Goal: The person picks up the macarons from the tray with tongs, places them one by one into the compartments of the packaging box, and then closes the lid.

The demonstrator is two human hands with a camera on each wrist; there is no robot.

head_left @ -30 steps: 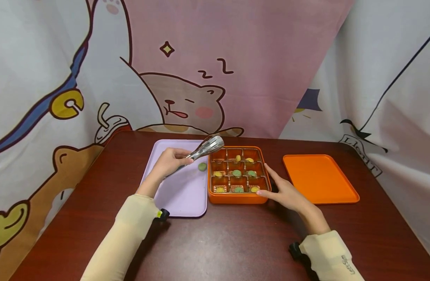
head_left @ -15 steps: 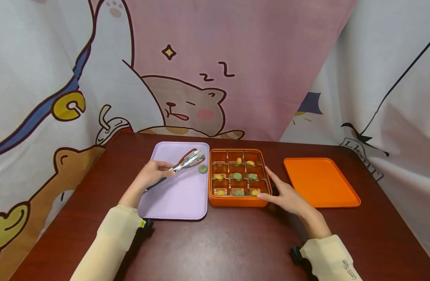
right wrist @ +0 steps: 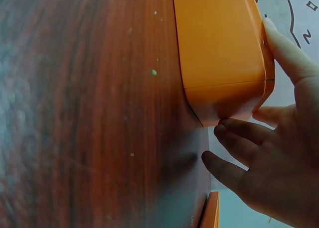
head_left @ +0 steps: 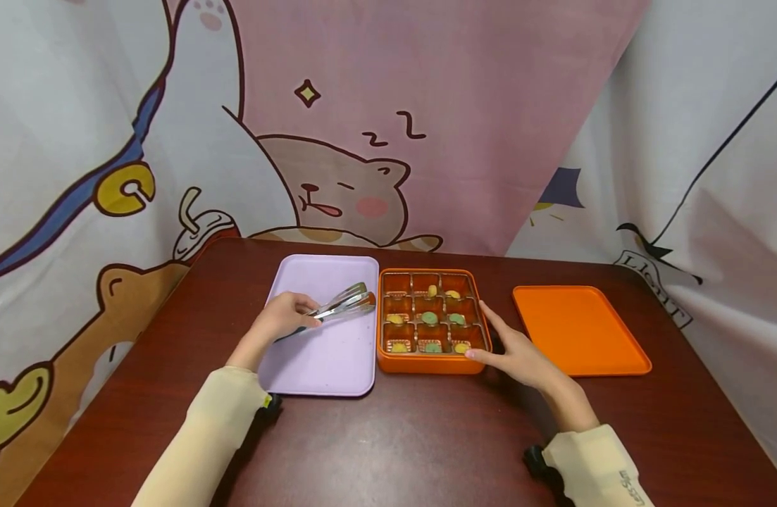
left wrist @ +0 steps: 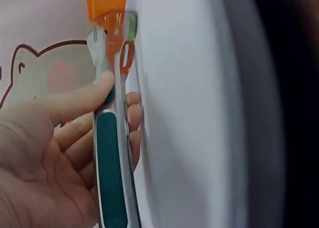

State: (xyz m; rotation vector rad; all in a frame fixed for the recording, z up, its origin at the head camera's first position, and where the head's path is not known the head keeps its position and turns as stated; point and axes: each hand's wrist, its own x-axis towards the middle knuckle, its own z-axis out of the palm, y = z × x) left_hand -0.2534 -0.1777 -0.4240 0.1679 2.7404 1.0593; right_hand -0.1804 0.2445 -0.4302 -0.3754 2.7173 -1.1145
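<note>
The metal tongs (head_left: 339, 308) are hanging low over the purple tray (head_left: 318, 352), tips close to the orange box (head_left: 426, 362). The left hand (head_left: 285, 316) is squeezing their green handle with curled fingers. The right hand (head_left: 518, 355) is pressing straight fingers against the box's right side. The orange lid (head_left: 578, 327) is lying apart on the brown table (head_left: 394, 436).

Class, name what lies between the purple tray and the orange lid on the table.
In the head view, the orange compartment box sits between the purple tray and orange lid.
</note>
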